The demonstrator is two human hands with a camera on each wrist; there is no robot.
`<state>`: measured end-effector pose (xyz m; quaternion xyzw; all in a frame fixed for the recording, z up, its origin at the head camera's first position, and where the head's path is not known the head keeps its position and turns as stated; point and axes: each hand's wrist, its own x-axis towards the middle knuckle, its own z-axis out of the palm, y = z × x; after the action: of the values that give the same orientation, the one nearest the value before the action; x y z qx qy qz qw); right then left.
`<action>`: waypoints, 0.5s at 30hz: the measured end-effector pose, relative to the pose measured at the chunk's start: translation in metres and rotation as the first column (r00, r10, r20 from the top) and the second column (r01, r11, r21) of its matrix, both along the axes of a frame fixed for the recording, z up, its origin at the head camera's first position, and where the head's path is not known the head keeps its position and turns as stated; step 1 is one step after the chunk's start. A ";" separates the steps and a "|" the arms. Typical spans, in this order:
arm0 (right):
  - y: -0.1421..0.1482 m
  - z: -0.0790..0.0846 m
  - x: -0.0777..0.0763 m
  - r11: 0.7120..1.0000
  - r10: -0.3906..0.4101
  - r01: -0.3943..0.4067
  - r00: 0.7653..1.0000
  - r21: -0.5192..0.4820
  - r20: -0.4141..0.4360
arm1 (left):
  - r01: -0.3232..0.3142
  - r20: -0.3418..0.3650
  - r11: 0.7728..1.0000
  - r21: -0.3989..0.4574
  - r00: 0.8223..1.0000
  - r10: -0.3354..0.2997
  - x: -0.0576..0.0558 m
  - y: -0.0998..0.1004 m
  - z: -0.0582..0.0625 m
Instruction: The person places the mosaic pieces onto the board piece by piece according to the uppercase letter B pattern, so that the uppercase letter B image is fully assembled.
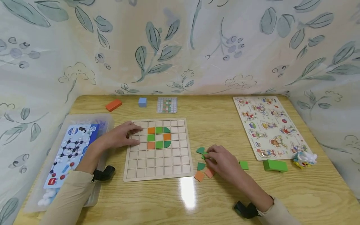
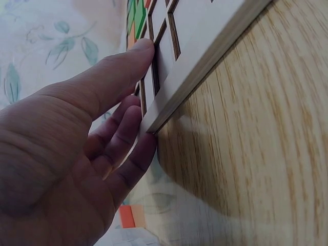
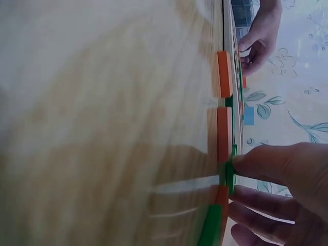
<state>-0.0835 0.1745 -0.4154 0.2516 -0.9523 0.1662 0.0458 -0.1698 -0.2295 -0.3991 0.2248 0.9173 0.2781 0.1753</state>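
Observation:
A wooden grid board lies on the table, with several orange, green and dark green tiles set around one bare cell. My left hand rests at its left side, thumb on the top face and the other fingers by the edge. To the right of the board, my right hand pinches a green tile between thumb and fingers. Dark green quarter-round tiles lie near those fingertips, one above and one below. Two orange square tiles sit just below them, one partly hidden by the hand.
A clear plastic box with a molecule-picture card stands left. Along the back are a red block, a blue cube and a pattern card. Right: a picture puzzle board, green square, green arch block and small toy.

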 end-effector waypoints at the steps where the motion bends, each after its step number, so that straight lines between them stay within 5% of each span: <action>1: 0.000 0.001 0.000 1.000 -0.006 0.006 1.000 0.005 0.006 | 0.002 0.001 1.000 -0.001 1.000 -0.002 0.000 0.000 -0.001; 15: 0.005 0.004 -0.011 0.995 0.032 -0.012 0.981 -0.102 0.192 | -0.008 0.003 1.000 0.009 1.000 0.008 0.000 -0.001 -0.001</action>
<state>-0.0949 0.1791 -0.4117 0.2422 -0.9399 0.2379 -0.0360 -0.1699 -0.2301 -0.3999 0.2217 0.9165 0.2834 0.1745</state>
